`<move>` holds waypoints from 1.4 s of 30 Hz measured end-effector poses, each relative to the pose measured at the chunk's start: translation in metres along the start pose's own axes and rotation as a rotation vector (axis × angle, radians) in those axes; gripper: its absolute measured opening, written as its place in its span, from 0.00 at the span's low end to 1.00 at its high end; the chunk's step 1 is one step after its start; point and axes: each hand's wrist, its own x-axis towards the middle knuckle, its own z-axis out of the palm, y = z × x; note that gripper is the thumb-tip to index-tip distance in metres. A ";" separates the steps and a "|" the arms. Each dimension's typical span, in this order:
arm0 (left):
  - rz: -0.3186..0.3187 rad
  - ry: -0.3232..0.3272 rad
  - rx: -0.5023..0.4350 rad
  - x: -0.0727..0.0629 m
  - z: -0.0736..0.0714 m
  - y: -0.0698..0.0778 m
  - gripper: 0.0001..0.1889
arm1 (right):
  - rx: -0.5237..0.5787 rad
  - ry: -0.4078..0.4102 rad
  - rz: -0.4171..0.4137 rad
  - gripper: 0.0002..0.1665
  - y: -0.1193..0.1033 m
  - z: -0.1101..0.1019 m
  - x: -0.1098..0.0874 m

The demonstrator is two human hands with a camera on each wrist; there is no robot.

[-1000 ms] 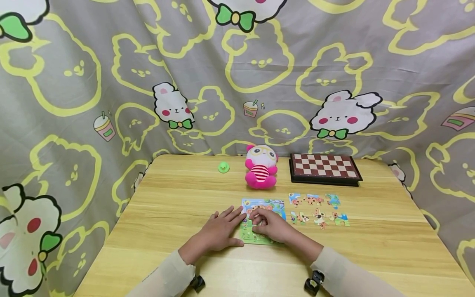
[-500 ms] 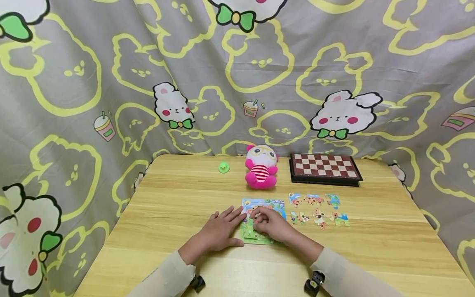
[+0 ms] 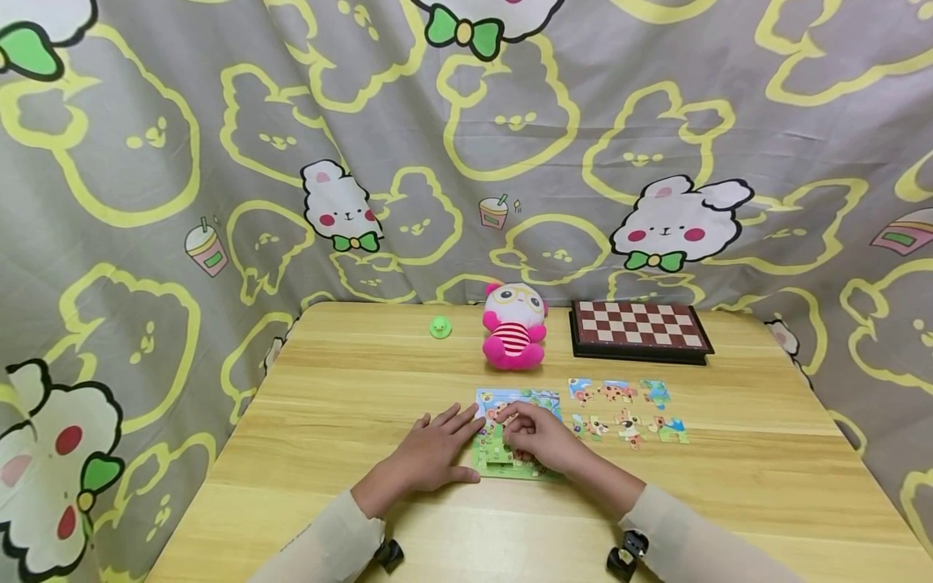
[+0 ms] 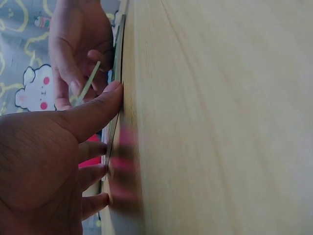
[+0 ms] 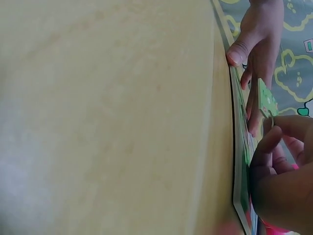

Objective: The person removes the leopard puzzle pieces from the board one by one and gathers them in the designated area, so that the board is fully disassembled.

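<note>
A small picture puzzle board [image 3: 543, 397] lies on the table between both hands, its middle partly covered by the right hand. My right hand [image 3: 545, 441] pinches a green puzzle piece [image 5: 266, 99] between thumb and index finger. In both wrist views that piece is tilted and raised above the board. My left hand [image 3: 430, 453] rests with spread, fairly straight fingers along the board's left side. Its thumb [image 4: 110, 93] touches the near edge of the board in the left wrist view. A darker green strip shows at the board's lower left, below the lifted piece.
Several loose puzzle pieces [image 3: 628, 425] lie in two rows to the right of the board. Behind stand a pink and white plush panda [image 3: 514, 332], a green toy duck [image 3: 440, 327] and a checkered board box [image 3: 640, 328]. A patterned curtain [image 3: 408, 97] hangs behind the table.
The green piece at the board's lower left has been lifted out by the right hand, which has moved slightly right. The left hand has stayed in place.
</note>
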 end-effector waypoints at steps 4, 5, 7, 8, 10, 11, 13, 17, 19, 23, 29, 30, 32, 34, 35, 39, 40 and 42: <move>-0.001 0.000 0.004 0.001 0.000 0.000 0.47 | 0.003 0.012 0.001 0.16 -0.001 -0.003 -0.002; -0.001 0.001 0.004 0.001 0.000 0.000 0.47 | 0.005 0.015 0.003 0.16 -0.001 -0.004 -0.003; -0.001 0.001 0.005 0.001 0.000 0.000 0.47 | 0.007 0.020 0.010 0.15 -0.002 -0.007 -0.005; 0.000 0.001 0.007 0.001 0.000 -0.001 0.47 | 0.007 0.021 0.012 0.15 -0.003 -0.008 -0.006; -0.002 0.001 0.009 0.002 0.000 -0.001 0.47 | 0.010 0.019 0.018 0.15 -0.004 -0.010 -0.008; -0.002 0.001 0.010 0.001 0.000 -0.001 0.47 | 0.013 0.016 0.019 0.15 -0.004 -0.012 -0.010; -0.002 0.001 0.012 0.001 0.000 -0.001 0.47 | 0.015 0.012 0.019 0.15 -0.004 -0.014 -0.012; 0.000 0.003 0.012 0.001 -0.001 -0.001 0.47 | 0.021 0.010 0.012 0.15 -0.001 -0.019 -0.017; 0.001 0.003 0.011 0.001 -0.001 0.000 0.47 | 0.014 0.018 0.009 0.15 0.001 -0.021 -0.021; 0.002 0.001 0.006 0.000 -0.002 0.001 0.47 | -0.006 0.041 0.016 0.15 0.005 -0.026 -0.029; 0.001 -0.005 -0.001 -0.002 -0.002 0.001 0.47 | -0.040 0.063 0.039 0.16 0.010 -0.036 -0.040; 0.002 -0.005 -0.001 -0.002 -0.002 0.001 0.47 | -0.042 0.063 0.039 0.16 0.011 -0.038 -0.042; 0.004 -0.003 -0.003 -0.002 -0.002 0.001 0.47 | -0.052 0.064 0.042 0.16 0.014 -0.043 -0.046; 0.007 -0.001 -0.009 -0.002 -0.002 0.001 0.47 | -0.071 0.067 0.047 0.16 0.016 -0.047 -0.051; 0.008 0.000 -0.012 -0.002 -0.002 0.001 0.47 | -0.078 0.071 0.052 0.15 0.017 -0.049 -0.053; 0.006 -0.001 -0.025 -0.002 -0.002 0.001 0.47 | -0.116 0.086 0.068 0.14 0.021 -0.057 -0.061; 0.005 -0.002 -0.025 -0.002 -0.002 0.001 0.47 | -0.120 0.090 0.067 0.13 0.021 -0.059 -0.063; 0.002 -0.004 -0.025 -0.002 -0.001 0.001 0.47 | -0.122 0.095 0.064 0.13 0.021 -0.063 -0.067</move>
